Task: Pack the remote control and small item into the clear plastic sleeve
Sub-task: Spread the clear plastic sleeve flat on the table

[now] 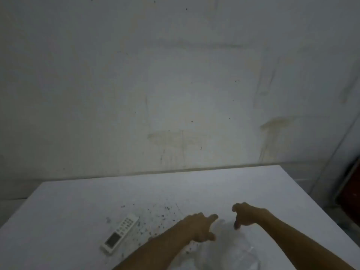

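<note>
A white remote control (120,232) with a small screen and grey buttons lies flat on the white table, left of my hands. The clear plastic sleeve (231,252) lies on the table near the front edge, faint and hard to outline. My left hand (198,227) hovers at the sleeve's far left corner with fingers spread, thumb and forefinger apart. My right hand (246,214) hangs over the sleeve's far end, fingers pointing down and apart. Neither hand clearly grips the plastic. The small item is not visible.
The white table (78,201) has dark specks (155,217) scattered across its middle. A stained white wall (175,84) stands right behind the far edge. A dark reddish object (350,191) sits off the table's right side.
</note>
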